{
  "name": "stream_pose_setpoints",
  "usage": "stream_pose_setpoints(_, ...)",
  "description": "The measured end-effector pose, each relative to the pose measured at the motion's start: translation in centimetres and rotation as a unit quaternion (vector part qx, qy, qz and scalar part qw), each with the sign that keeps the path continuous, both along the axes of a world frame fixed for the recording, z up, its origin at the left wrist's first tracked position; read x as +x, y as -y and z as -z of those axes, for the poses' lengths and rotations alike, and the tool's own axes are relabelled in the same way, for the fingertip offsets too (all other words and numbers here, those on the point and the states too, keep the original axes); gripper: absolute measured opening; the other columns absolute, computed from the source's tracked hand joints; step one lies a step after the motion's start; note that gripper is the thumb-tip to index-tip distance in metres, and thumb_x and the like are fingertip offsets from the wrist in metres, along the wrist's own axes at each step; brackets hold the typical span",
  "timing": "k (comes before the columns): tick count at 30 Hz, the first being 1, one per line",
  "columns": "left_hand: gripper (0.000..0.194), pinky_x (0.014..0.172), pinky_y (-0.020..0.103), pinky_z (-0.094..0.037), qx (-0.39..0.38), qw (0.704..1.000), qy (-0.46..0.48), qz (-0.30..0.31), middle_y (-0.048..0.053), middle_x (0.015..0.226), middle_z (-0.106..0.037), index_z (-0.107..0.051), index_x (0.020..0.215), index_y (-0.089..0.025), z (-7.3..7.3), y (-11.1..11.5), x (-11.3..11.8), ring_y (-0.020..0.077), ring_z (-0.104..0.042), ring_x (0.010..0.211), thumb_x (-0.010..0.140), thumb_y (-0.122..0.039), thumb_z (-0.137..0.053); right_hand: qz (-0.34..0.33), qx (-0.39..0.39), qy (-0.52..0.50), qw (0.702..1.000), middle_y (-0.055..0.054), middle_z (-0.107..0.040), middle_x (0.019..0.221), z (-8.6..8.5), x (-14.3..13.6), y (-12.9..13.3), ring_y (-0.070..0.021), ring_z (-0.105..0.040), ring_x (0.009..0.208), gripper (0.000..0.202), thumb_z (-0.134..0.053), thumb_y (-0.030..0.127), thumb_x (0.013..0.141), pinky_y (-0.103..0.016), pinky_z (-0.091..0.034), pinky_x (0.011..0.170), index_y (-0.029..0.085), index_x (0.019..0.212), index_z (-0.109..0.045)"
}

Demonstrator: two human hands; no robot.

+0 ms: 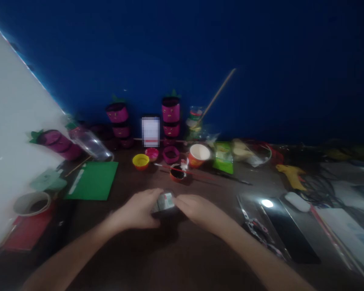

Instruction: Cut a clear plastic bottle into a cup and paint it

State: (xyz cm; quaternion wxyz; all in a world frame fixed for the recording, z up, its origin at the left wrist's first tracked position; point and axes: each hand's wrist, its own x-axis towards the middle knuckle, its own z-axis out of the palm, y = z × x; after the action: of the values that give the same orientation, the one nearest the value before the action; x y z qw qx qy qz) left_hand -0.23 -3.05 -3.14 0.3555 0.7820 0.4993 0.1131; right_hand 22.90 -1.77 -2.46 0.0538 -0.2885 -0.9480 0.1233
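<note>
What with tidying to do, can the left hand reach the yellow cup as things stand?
Probably yes: only tabletop shows between the left hand and yellow cup, though that hand seems to hold a small object.

Our forearms slanted inward. We curved our left hand, its thumb apart, and bunched our right hand close by.

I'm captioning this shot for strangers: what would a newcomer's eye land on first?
Probably the centre, where the left hand holds a small blurred item and the right hand is at its other side. Behind, two magenta tiered towers rise before the deep blue wall. On the right, a bright white spot glares on a dark flat slab.
</note>
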Motion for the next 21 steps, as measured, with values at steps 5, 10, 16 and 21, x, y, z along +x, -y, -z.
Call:
stream_pose_setpoints(5,0.065,0.082,0.035,-0.046,0.058,0.996,-0.058,0.033,0.008,0.118,-0.061,-0.052,0.122,-0.026,-0.6,-0.3,1.0,0.031,-0.06,0.102,0.06,-0.034,-0.069,-0.085,0.149,0.071,0.983,-0.009,-0.064,0.073,-0.3,-0.3,0.4,-0.0175,-0.059,0.064,0.022,-0.042,0.001,0.083,-0.03,-0.044,0.056,0.008,0.094,-0.059)
stream_pose_setpoints(10,0.066,0.079,0.035,-0.046,0.056,0.995,-0.078,0.03,0.004,0.114,-0.064,-0.053,0.121,-0.031,-0.8,-0.6,1.0,0.0302,-0.062,0.097,0.057,-0.036,-0.071,-0.124,0.182,0.151,0.964,-0.011,-0.065,0.071,-2.0,-1.4,0.8,-0.0197,-0.06,0.059,0.018,-0.044,0.005,0.083,-0.03,-0.039,0.048,0.008,0.087,-0.061)
stream_pose_setpoints(16,0.063,0.072,0.033,-0.047,0.059,0.994,-0.087,0.041,0.001,0.105,-0.068,-0.055,0.119,-0.034,-1.3,-1.0,1.0,0.0292,-0.065,0.093,0.058,-0.036,-0.07,-0.124,0.18,0.196,0.956,-0.019,-0.068,0.078,-3.9,-2.7,1.4,-0.0214,-0.06,0.061,0.021,-0.043,0.009,0.083,-0.031,-0.038,0.047,0.005,0.087,-0.064)
stream_pose_setpoints(21,0.064,0.075,0.033,-0.047,0.042,0.994,-0.086,0.053,0.001,0.109,-0.068,-0.055,0.12,-0.034,-1.7,-1.6,0.8,0.0284,-0.065,0.095,0.058,-0.039,-0.071,-0.156,0.176,0.223,0.946,-0.016,-0.068,0.074,-4.7,-3.3,1.4,-0.0196,-0.059,0.057,0.02,-0.046,0.007,0.081,-0.029,-0.035,0.044,0.008,0.081,-0.066)
